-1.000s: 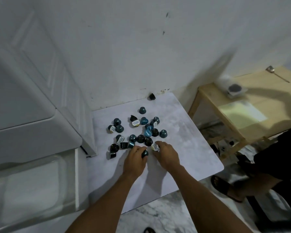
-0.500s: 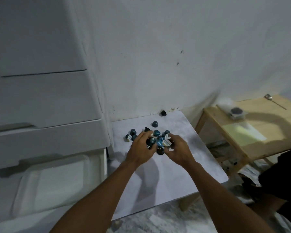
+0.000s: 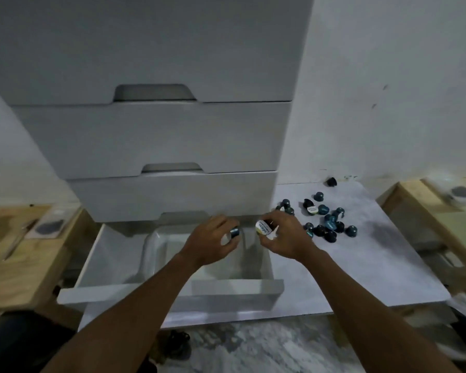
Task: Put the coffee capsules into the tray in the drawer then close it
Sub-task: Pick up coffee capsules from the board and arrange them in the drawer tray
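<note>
a: head view: why are both hands hanging over the open drawer (image 3: 113,270)?

b: left hand (image 3: 213,242) is pinching a teal capsule (image 3: 234,232), right hand (image 3: 283,235) gripping a white-lidded capsule (image 3: 262,227), probably to drop into the clear tray (image 3: 152,251).

a: anything hiding?

b: arms are covering the tray floor; other capsules (image 3: 324,220) are lying on the table (image 3: 374,265).

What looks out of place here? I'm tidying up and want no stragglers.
One dark coffee capsule lies alone against the white wall, apart from the teal and black capsule cluster on the grey marble-look tabletop. Nothing looks spilled or damaged.
</note>
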